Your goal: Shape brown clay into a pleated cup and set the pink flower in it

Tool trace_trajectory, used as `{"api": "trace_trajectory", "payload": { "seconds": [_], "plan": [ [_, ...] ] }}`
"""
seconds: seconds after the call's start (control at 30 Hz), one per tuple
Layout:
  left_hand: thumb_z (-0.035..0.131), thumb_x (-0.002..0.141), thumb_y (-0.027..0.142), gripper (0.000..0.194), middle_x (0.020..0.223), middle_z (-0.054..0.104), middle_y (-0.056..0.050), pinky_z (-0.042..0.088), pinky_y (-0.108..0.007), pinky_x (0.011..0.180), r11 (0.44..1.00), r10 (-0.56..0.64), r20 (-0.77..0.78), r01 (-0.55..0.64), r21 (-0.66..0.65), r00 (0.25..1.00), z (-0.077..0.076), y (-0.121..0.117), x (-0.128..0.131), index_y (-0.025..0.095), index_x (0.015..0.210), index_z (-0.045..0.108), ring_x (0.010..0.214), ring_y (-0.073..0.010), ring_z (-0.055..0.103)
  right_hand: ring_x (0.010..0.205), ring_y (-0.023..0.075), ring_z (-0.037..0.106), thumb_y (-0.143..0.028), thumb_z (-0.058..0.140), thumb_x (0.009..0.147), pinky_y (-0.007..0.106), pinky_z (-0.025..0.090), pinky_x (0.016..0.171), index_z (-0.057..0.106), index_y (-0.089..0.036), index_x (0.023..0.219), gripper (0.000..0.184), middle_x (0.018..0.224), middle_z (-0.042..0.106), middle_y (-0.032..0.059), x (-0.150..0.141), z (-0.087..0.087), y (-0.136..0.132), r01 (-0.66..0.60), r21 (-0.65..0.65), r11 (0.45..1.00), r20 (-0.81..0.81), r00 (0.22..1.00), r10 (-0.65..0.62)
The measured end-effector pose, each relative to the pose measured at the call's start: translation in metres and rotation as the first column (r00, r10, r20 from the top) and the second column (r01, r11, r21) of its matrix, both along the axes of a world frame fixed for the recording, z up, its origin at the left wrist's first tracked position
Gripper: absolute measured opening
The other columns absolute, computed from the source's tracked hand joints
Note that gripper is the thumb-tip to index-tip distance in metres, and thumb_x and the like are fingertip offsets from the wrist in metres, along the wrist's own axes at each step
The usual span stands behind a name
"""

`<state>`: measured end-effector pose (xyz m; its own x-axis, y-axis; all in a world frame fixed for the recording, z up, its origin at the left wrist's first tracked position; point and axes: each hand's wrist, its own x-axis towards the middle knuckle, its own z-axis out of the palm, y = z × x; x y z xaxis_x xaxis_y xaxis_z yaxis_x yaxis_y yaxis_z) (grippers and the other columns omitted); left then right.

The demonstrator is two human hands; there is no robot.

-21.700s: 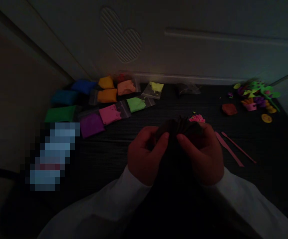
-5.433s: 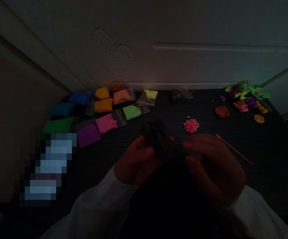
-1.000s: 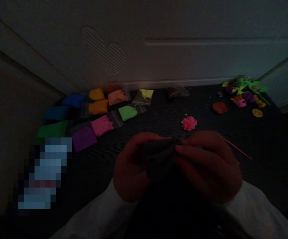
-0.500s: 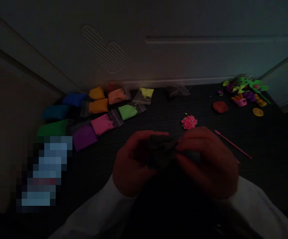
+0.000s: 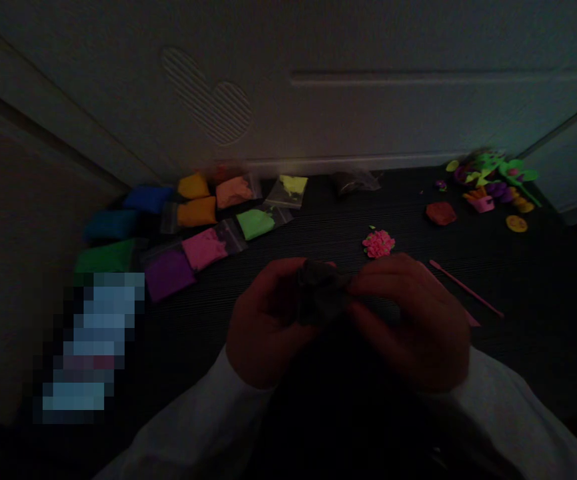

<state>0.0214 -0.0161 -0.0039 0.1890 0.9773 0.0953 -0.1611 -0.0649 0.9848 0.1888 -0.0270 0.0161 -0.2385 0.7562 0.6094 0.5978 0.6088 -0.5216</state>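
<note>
A dark grey, crumpled and folded sheet (image 5: pixel 321 290) is between my two hands, above the dark table. I cannot make out whether it is paper or cloth. My left hand (image 5: pixel 268 323) wraps round its left side, thumb below and fingers behind. At its right edge my right hand (image 5: pixel 413 317) pinches it between thumb and fingertips. Just beyond my hands lies a pink flower cluster (image 5: pixel 379 245) with small green bits at its rim. A pink flat clay knife (image 5: pixel 471 319) lies partly hidden behind my right hand, beside a thin pink stick tool (image 5: pixel 468 290).
Bags of coloured modelling clay lie at the left and back, among them a purple one (image 5: pixel 170 275) and a light green one (image 5: pixel 256 223). A blurred-out bright phone-like panel (image 5: pixel 91 340) is at far left. A red lump (image 5: pixel 441 213) and small clay models (image 5: pixel 498 180) are at right.
Earlier the sheet was spread in fine pleats; now it is bunched up. Five seconds ago my right hand was apart from it; now it pinches its right edge. Both hands have shifted slightly up recently.
</note>
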Motion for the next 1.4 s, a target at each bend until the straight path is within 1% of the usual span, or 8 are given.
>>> {"api": "trace_trajectory", "payload": {
  "seconds": [0.23, 0.37, 0.53, 0.73, 0.9, 1.0, 1.17, 1.4],
  "plan": [
    [0.075, 0.057, 0.001, 0.042, 0.096, 0.073, -0.002, 0.055, -0.028, 0.078, 0.997, 0.063, -0.013, -0.063, -0.051, 0.998, -0.002, 0.001, 0.002, 0.022, 0.091, 0.066, 0.088, -0.0197, 0.068, 0.079, 0.0148, 0.065, -0.015, 0.058, 0.080, 0.029, 0.054, 0.069, 0.059, -0.019, 0.093, 0.014, 0.084, 0.070, 0.0040, -0.001, -0.003, 0.000, -0.010, -0.048, 0.999, 0.029, 1.000, 0.011],
    [0.076, 0.057, 0.003, 0.041, 0.096, 0.073, -0.001, 0.054, -0.026, 0.079, 0.998, 0.056, -0.019, -0.057, -0.031, 0.998, -0.003, 0.001, 0.002, 0.022, 0.092, 0.065, 0.089, -0.0179, 0.068, 0.079, 0.0144, 0.065, -0.014, 0.058, 0.080, 0.028, 0.054, 0.071, 0.059, -0.018, 0.093, 0.014, 0.083, 0.070, 0.0038, -0.002, -0.003, 0.000, -0.009, -0.047, 0.999, 0.022, 1.000, 0.010],
    [0.079, 0.054, 0.007, 0.038, 0.087, 0.073, 0.001, 0.054, -0.020, 0.073, 0.986, 0.137, 0.005, -0.136, -0.093, 0.991, -0.001, 0.003, 0.004, 0.021, 0.087, 0.066, 0.081, -0.0138, 0.068, 0.082, 0.0140, 0.064, -0.016, 0.063, 0.078, 0.026, 0.054, 0.074, 0.061, -0.015, 0.094, 0.016, 0.086, 0.070, 0.0057, -0.002, -0.005, -0.001, 0.029, -0.059, 0.998, 0.012, 1.000, -0.028],
    [0.079, 0.055, 0.008, 0.038, 0.087, 0.072, 0.000, 0.054, -0.023, 0.071, 0.972, 0.112, 0.069, -0.095, -0.217, 0.991, -0.002, 0.003, 0.006, 0.020, 0.088, 0.066, 0.079, -0.0156, 0.068, 0.077, 0.0127, 0.064, -0.016, 0.061, 0.079, 0.024, 0.053, 0.070, 0.063, -0.017, 0.087, 0.008, 0.081, 0.070, 0.0028, -0.002, -0.006, 0.000, 0.030, -0.118, 0.993, -0.003, 1.000, -0.031],
    [0.078, 0.057, 0.008, 0.037, 0.086, 0.072, 0.002, 0.053, -0.022, 0.073, 0.950, 0.130, 0.221, -0.058, -0.305, 0.966, -0.010, 0.005, 0.006, 0.022, 0.088, 0.066, 0.079, -0.0124, 0.067, 0.074, 0.0119, 0.062, -0.020, 0.065, 0.077, 0.024, 0.052, 0.070, 0.065, -0.014, 0.089, 0.014, 0.079, 0.069, 0.0033, -0.003, -0.005, 0.001, 0.052, -0.174, 0.983, -0.033, 0.998, -0.058],
    [0.078, 0.056, 0.008, 0.037, 0.085, 0.072, 0.003, 0.052, -0.023, 0.075, 0.930, 0.141, 0.250, -0.042, -0.364, 0.958, -0.013, 0.005, 0.006, 0.021, 0.088, 0.065, 0.079, -0.0125, 0.067, 0.074, 0.0106, 0.061, -0.018, 0.065, 0.077, 0.021, 0.051, 0.072, 0.065, -0.012, 0.086, 0.011, 0.077, 0.068, 0.0038, -0.002, -0.004, 0.000, 0.061, -0.174, 0.983, -0.030, 0.997, -0.068],
    [0.078, 0.057, 0.009, 0.038, 0.086, 0.072, 0.003, 0.052, -0.023, 0.076, 0.931, 0.125, 0.258, -0.024, -0.363, 0.958, -0.013, 0.005, 0.006, 0.022, 0.091, 0.065, 0.080, -0.0119, 0.067, 0.075, 0.0093, 0.061, -0.015, 0.062, 0.079, 0.019, 0.048, 0.073, 0.066, -0.011, 0.083, 0.006, 0.078, 0.068, 0.0041, -0.002, -0.005, -0.001, 0.038, -0.172, 0.984, -0.037, 0.998, -0.045],
    [0.079, 0.056, 0.013, 0.038, 0.086, 0.072, 0.003, 0.051, -0.023, 0.075, 0.930, 0.102, 0.215, -0.016, -0.368, 0.971, -0.011, 0.004, 0.005, 0.022, 0.090, 0.064, 0.079, -0.0123, 0.067, 0.075, 0.0085, 0.058, -0.018, 0.062, 0.079, 0.019, 0.047, 0.071, 0.065, -0.010, 0.094, 0.017, 0.080, 0.065, 0.0039, 0.000, -0.002, 0.001, -0.009, -0.239, 0.971, -0.119, 0.993, -0.019]
  ]
}}
